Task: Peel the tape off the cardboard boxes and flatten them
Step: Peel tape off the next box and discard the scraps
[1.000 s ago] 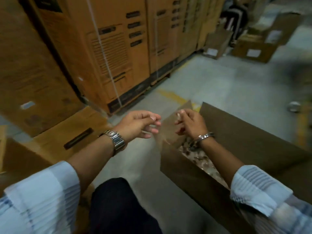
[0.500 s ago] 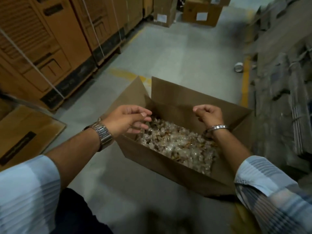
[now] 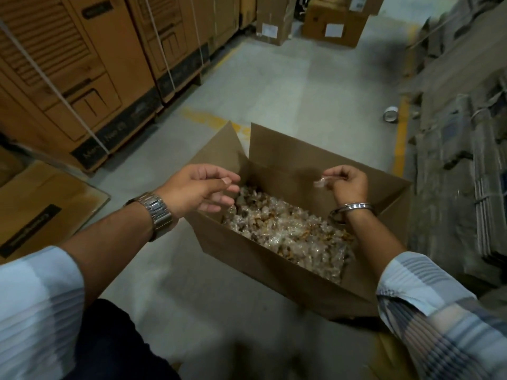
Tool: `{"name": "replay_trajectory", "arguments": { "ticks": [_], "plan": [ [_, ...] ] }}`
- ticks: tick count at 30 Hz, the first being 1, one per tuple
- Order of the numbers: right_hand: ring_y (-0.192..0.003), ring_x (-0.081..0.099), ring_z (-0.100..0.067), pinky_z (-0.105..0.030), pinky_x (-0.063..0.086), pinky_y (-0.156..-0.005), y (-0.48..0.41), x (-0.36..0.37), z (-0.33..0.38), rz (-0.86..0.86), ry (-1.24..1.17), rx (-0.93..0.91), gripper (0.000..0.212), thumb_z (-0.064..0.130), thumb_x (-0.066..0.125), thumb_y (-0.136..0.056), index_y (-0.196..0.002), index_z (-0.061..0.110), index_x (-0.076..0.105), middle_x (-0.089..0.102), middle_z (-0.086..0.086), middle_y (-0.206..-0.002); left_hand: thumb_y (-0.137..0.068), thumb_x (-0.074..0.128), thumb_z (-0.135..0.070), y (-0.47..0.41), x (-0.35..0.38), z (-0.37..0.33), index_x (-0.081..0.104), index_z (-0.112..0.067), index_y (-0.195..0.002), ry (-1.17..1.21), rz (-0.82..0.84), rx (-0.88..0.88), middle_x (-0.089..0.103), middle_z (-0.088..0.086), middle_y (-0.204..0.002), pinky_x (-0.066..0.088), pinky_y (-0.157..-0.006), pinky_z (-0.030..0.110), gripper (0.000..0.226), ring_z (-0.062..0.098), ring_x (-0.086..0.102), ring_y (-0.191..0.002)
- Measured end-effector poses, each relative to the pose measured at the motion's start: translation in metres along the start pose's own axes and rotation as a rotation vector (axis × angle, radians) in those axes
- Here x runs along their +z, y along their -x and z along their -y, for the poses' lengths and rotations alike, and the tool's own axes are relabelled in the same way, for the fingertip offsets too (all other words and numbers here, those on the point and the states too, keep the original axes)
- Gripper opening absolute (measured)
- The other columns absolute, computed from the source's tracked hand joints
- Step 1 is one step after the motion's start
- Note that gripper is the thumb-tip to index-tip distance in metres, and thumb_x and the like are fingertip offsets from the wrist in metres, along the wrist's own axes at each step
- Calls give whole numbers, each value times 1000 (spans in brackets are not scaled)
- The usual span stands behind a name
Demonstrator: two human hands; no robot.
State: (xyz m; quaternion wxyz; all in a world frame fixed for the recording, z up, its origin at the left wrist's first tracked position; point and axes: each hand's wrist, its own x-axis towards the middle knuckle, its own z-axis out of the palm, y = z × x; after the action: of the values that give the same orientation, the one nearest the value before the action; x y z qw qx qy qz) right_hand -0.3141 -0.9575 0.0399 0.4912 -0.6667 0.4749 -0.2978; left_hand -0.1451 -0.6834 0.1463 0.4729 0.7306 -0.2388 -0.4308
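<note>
We pinch a peeled tape scrap (image 3: 319, 183) in our right hand (image 3: 348, 183), left hand (image 3: 201, 189) loose and empty, both over the scrap-filled box (image 3: 277, 263) near right, so dropping it looks next.

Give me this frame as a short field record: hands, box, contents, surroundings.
left hand: open, fingers spread, empty, above the box's left edge
right hand: pinching a small clear wad of tape over the box
open box: on the floor, flaps up
box contents: crumpled clear tape scraps
tape roll: on the floor by the yellow line, far right
flattened cardboard stacks: right side
tall strapped cartons: left side
</note>
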Motion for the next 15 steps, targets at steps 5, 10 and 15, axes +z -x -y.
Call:
{"name": "replay_trajectory", "arguments": {
  "ticks": [5,10,15],
  "plan": [
    [-66,62,-10,-20,56,-66,1,3,8,35,-33,-37,32,-15,68,-82,-75,16,66,65,-1,-73,-100,57,-17,5,-3,-1,69,-15,-116,-4,-13,13,77,3,-110,56,-85,33,20,20,73,-94],
    [-66,64,-3,-15,54,-64,4,7,14,16,-45,-44,40,-23,58,-80,-74,16,63,65,0,-74,-101,56,-17,4,-4,0,69,-15,-117,-21,-5,19,77,2,-110,56,-88,36,20,19,73,-96],
    [-76,66,-20,-38,60,-77,17,21,27,109,-61,-25,32,-12,71,-79,-75,19,65,66,-1,-75,-100,57,-17,7,-7,1,69,-15,-116,-6,-23,19,77,4,-111,56,-86,35,20,19,73,-95]
  ]
}}
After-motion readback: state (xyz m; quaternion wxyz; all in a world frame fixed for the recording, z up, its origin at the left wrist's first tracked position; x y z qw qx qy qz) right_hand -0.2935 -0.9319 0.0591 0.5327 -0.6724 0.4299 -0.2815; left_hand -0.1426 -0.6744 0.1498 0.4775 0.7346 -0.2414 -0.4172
